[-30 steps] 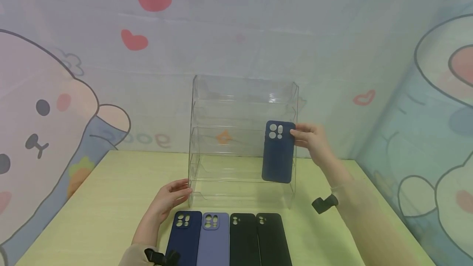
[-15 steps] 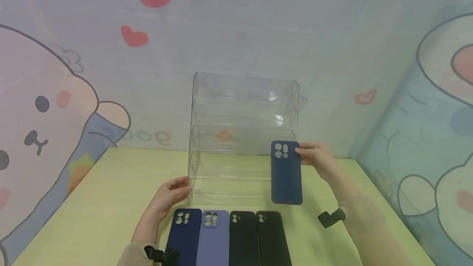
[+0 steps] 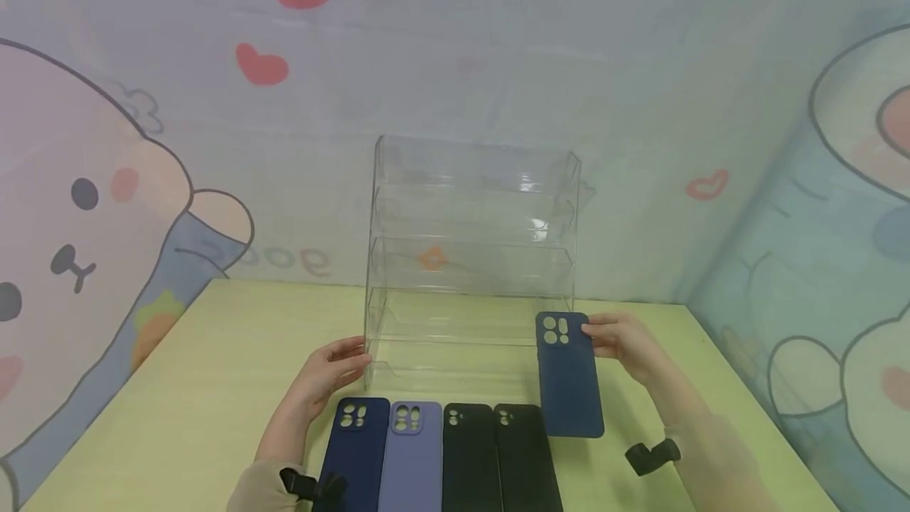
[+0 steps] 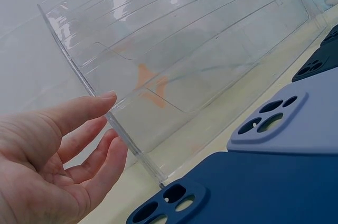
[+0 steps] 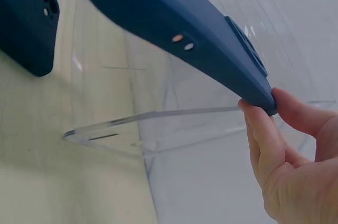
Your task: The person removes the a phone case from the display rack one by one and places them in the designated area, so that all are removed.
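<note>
My right hand (image 3: 629,344) pinches a blue phone case (image 3: 570,385) by its upper right edge, thumb on one face and fingers on the other in the right wrist view. The case hangs upright, slightly tilted, camera holes at the top, in front of the lower right corner of a clear tiered display rack (image 3: 469,267). Around the rack's left side edge, low down, my left hand (image 3: 327,374) holds with thumb in front and fingers behind. In front of the rack lie a dark blue case (image 3: 355,449), a lavender case (image 3: 414,461) and two black cases (image 3: 471,457), side by side.
The rack stands on a pale yellow table (image 3: 185,393), its tiers bare. Behind it hangs a printed cloth (image 3: 462,38) with hearts and cartoon animals. Each wrist carries a black strap (image 3: 652,457).
My right hand has lowered the blue case from in front of the rack's middle tiers and shifted it right. The left hand stays on the rack's edge. The head view has tilted slightly.
</note>
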`<state>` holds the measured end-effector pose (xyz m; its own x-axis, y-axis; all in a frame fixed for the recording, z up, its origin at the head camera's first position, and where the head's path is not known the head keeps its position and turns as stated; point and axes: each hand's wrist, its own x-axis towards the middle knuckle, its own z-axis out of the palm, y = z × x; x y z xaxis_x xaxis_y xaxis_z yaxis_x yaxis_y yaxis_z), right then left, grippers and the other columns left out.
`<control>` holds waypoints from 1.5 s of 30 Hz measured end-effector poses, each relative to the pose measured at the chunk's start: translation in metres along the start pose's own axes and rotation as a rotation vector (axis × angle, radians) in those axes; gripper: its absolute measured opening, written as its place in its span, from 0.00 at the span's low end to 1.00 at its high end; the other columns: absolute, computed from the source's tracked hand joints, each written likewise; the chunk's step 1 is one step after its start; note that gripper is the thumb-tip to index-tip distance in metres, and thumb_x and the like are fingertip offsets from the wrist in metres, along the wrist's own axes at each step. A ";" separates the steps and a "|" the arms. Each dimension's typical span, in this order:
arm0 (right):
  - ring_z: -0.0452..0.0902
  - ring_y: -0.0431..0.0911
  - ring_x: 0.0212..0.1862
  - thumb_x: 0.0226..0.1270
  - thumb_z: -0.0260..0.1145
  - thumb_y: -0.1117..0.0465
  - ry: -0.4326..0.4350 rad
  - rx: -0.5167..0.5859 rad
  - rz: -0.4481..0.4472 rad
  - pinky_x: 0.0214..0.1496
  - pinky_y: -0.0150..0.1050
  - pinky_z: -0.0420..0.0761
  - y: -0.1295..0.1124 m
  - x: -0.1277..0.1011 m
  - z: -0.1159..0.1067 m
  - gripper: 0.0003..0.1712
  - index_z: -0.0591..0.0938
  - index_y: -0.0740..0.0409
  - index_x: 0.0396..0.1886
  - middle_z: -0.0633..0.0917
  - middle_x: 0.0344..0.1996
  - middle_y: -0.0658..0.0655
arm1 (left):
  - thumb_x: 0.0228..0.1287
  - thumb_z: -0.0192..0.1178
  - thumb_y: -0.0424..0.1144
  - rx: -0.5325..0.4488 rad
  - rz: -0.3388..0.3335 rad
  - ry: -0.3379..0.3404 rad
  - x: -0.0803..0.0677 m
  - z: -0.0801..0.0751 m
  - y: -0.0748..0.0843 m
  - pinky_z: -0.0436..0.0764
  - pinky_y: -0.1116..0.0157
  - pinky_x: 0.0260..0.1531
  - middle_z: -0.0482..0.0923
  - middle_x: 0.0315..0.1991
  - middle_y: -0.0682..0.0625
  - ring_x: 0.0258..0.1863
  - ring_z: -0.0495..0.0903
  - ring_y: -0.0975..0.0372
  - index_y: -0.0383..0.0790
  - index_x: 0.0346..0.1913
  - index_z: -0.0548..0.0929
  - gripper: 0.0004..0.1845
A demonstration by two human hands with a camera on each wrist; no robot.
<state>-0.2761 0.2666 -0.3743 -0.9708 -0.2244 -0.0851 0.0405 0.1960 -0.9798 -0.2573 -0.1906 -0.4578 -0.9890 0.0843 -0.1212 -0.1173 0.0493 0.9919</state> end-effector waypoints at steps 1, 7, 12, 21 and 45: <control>0.84 0.35 0.34 0.73 0.55 0.68 -0.005 -0.002 0.006 0.40 0.27 0.86 0.003 -0.002 -0.001 0.33 0.55 0.88 0.66 0.86 0.32 0.43 | 0.69 0.59 0.35 0.002 0.003 -0.002 0.000 0.000 0.000 0.79 0.59 0.62 0.64 0.68 0.32 0.59 0.76 0.56 0.30 0.71 0.63 0.31; 0.85 0.36 0.33 0.73 0.55 0.69 -0.012 0.007 0.024 0.40 0.27 0.87 0.023 -0.014 -0.007 0.32 0.56 0.89 0.65 0.86 0.32 0.44 | 0.69 0.59 0.35 -0.003 0.004 0.001 0.001 0.001 0.002 0.79 0.59 0.62 0.64 0.68 0.32 0.58 0.77 0.57 0.30 0.71 0.64 0.31; 0.84 0.37 0.33 0.72 0.55 0.68 -0.027 0.007 0.057 0.40 0.28 0.87 0.041 -0.022 -0.009 0.34 0.54 0.89 0.66 0.86 0.33 0.45 | 0.69 0.59 0.35 -0.003 -0.001 -0.005 0.000 0.000 0.001 0.79 0.59 0.62 0.64 0.67 0.32 0.55 0.78 0.61 0.30 0.71 0.64 0.31; 0.84 0.37 0.34 0.71 0.57 0.65 -0.103 -0.009 0.100 0.41 0.30 0.86 0.069 -0.030 -0.010 0.32 0.61 0.90 0.62 0.87 0.32 0.45 | 0.69 0.59 0.35 0.001 -0.003 -0.006 0.000 -0.001 0.002 0.79 0.59 0.62 0.65 0.67 0.33 0.53 0.78 0.63 0.30 0.71 0.64 0.31; 0.84 0.39 0.31 0.67 0.60 0.66 -0.127 -0.037 0.171 0.37 0.30 0.87 0.094 -0.040 0.000 0.29 0.67 0.89 0.57 0.87 0.28 0.47 | 0.70 0.59 0.35 0.006 -0.006 -0.008 -0.001 -0.001 0.000 0.79 0.60 0.61 0.65 0.67 0.33 0.53 0.78 0.63 0.30 0.72 0.63 0.31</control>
<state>-0.2331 0.2945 -0.4633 -0.9128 -0.3030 -0.2738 0.1908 0.2763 -0.9419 -0.2568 -0.1916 -0.4578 -0.9875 0.0921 -0.1278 -0.1230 0.0562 0.9908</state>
